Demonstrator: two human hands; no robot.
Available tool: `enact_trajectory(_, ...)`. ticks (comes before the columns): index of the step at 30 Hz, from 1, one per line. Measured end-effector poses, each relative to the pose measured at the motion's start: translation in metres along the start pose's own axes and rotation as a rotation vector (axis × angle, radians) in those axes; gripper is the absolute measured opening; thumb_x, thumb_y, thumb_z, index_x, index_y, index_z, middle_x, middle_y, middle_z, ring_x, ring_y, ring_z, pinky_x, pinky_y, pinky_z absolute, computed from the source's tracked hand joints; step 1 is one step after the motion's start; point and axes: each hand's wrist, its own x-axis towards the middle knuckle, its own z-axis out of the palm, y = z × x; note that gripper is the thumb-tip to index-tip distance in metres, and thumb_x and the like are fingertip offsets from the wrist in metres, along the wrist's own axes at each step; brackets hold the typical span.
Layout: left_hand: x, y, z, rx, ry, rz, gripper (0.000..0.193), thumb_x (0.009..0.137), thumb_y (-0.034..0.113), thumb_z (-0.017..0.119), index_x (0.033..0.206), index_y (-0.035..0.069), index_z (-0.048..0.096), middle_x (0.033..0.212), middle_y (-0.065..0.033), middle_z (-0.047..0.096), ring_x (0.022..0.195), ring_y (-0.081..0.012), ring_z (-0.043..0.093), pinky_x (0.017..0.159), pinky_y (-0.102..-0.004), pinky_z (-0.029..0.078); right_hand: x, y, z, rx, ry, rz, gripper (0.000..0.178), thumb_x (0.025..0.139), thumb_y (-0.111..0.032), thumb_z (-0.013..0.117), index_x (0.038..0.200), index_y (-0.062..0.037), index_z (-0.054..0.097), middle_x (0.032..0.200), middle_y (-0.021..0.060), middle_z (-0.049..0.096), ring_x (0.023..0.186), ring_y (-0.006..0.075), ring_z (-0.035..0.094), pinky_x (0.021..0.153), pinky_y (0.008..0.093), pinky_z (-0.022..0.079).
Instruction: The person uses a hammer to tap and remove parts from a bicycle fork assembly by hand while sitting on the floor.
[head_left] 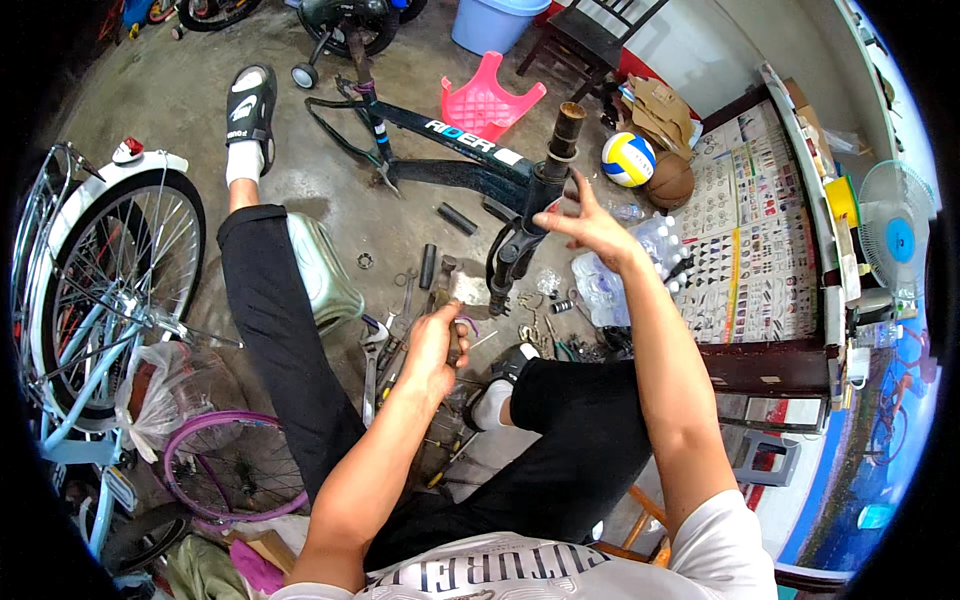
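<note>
My left hand is closed round a hammer, its worn head pointing away from me over the floor. In front of me a dark bicycle frame stretches from the centre toward the upper left. A rusty tube sticks up from its head tube, and a black fork sits below. My right hand is beside the head tube, fingers spread, with thumb and fingertips at or very near it; contact is hard to tell. Nothing shows gripped in that hand.
Wrenches, black grips and small parts litter the floor between my legs. A green metal can stands left, near a pale blue bicycle and a purple rim. Bottles, balls and a display cabinet stand right.
</note>
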Motion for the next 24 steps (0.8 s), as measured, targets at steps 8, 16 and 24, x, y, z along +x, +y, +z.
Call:
enact_trajectory(8, -0.009, 0.022, 0.029, 0.151, -0.109, 0.105, 0.016, 0.101, 0.025, 0.062, 0.099, 0.01, 0.055, 0.076, -0.0008, 0.057, 0.057, -0.0115, 0.053, 0.044, -0.0287, 0.035, 0.032, 0.085, 0.094, 0.309, 0.262, 0.03, 0.049, 0.077, -0.035, 0.088, 0.106, -0.0029, 0.064, 0.093, 0.0086, 0.072, 0.078, 0.0187, 0.069, 0.064, 0.0369, 0.053)
enact_trajectory(16, 0.006, 0.063, 0.061, 0.098, -0.024, 0.03, 0.014, 0.1, 0.021, 0.059, 0.093, 0.011, 0.052, 0.074, -0.002, 0.056, 0.056, -0.0135, 0.05, 0.043, -0.0318, 0.031, 0.031, 0.055, 0.093, 0.352, 0.126, 0.115, 0.031, 0.085, -0.027, 0.083, 0.097, -0.0047, 0.067, 0.082, 0.0035, 0.07, 0.064, 0.013, 0.062, 0.052, 0.0292, 0.049)
enact_trajectory(24, -0.02, 0.098, 0.067, 0.172, -0.207, 0.186, 0.019, 0.101, 0.027, 0.062, 0.105, 0.008, 0.058, 0.074, -0.0003, 0.054, 0.053, -0.0104, 0.048, 0.042, -0.0273, 0.03, 0.029, 0.055, 0.088, 0.271, 0.073, 0.157, 0.039, 0.079, -0.024, 0.088, 0.102, -0.0024, 0.063, 0.08, 0.0063, 0.068, 0.057, 0.0142, 0.06, 0.049, 0.0306, 0.048)
